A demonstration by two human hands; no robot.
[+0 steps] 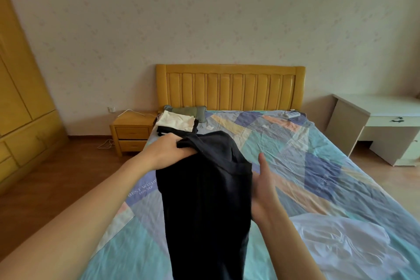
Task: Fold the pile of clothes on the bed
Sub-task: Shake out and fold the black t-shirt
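Head view: black garment (204, 200) hangs over the bed (318, 166), long axis running from the hands toward the viewer. Left hand (169, 150) grips its top edge; right hand (263, 185), thumb up, fingers hidden behind the cloth, touches its right side. Folded stack (176, 123) lies beyond, nearer the left hand.

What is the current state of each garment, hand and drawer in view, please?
Dark garment: lifted, hanging unfolded.
Left hand: grips the garment's top edge.
Right hand: open against its side.
Folded stack: resting near the pillow.
White garment: crumpled, unfolded.
Nightstand drawers: closed.
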